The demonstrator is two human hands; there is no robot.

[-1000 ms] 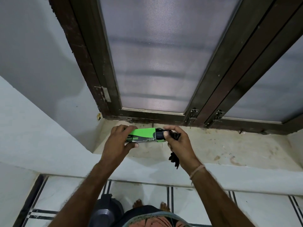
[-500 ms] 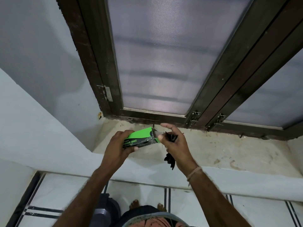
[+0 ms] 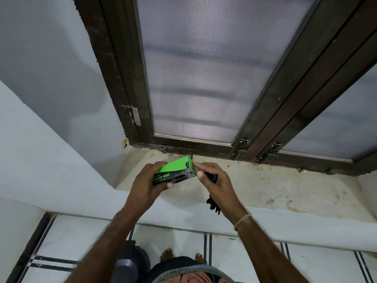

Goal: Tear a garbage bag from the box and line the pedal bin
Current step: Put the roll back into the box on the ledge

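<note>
My left hand (image 3: 147, 183) grips a green and black box of garbage bags (image 3: 175, 170), held above a stone window ledge (image 3: 285, 188) with its right end tilted up. My right hand (image 3: 216, 181) is at that right end, thumb and forefinger touching the box's end. A crumpled black garbage bag (image 3: 213, 202) is tucked in my right palm and hangs below it. The grey pedal bin (image 3: 132, 260) stands on the floor below, mostly hidden by my left forearm.
A dark wooden window frame (image 3: 204, 142) with frosted mesh panes rises behind the ledge, with latches at its base. White walls stand at the left. My bare feet (image 3: 167, 254) rest on white floor tiles with black lines.
The box has tilted, right end rising, and both hands have shifted slightly. My right hand's fingertips moved from gripping the bag at the box's end onto the end of the box itself.
</note>
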